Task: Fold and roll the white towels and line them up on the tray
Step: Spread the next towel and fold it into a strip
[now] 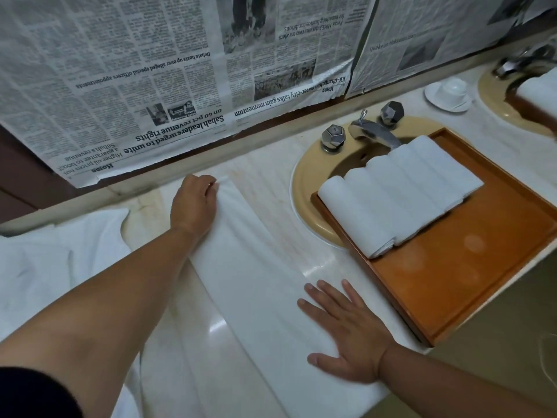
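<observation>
One long towel (256,282) lies folded in a thin strip on the bench (280,212). It runs from near the person out toward the wall. The left grip (194,203) is at the far end, fingers curled and pinching the edge. The right grip (346,333) lies flat and open on the near end, so I think a roll would start there. To the right, the tray (452,282) sits over the sink (304,188) with rolled towels (398,188) side by side. Loose towels (60,260) wait on the left. Nothing stands between strip and tray.
</observation>
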